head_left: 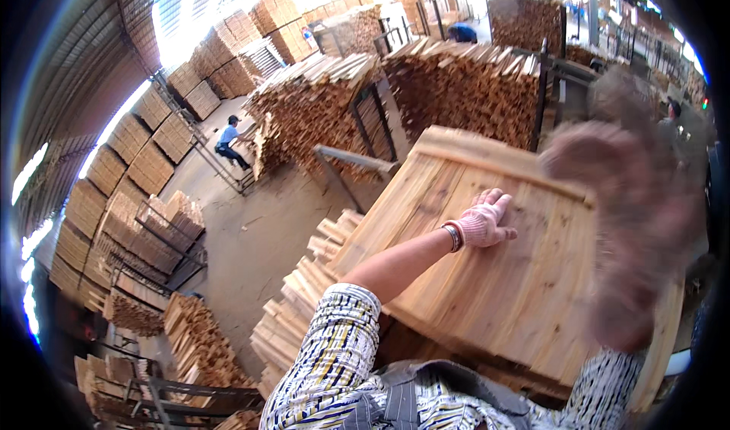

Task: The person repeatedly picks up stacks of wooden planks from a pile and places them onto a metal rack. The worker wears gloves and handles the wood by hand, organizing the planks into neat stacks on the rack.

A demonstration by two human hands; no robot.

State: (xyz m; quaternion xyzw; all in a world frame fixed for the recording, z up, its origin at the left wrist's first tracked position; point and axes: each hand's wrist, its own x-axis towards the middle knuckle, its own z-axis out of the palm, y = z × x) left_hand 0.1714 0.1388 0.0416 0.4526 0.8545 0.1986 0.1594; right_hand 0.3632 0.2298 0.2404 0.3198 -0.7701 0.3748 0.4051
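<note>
A stack of wooden planks (445,278) lies before me, its top planks side by side with a crosswise board (487,152) along the far end. My left hand (487,221), in a pale pink glove with bare fingertips, rests on the top with its fingers stretched out. A dark bracelet (454,236) circles that wrist. At the right, my right hand (593,152) is raised near the far right corner of the planks. Motion smears it and its forearm, so its fingers and anything in them cannot be made out.
Uneven light wood strips (296,301) jut out left of the planks. A metal rail (353,158) stands beyond. Tall timber stacks (464,92) fill the far side, more (152,232) the left. A person in blue (230,142) bends by one stack.
</note>
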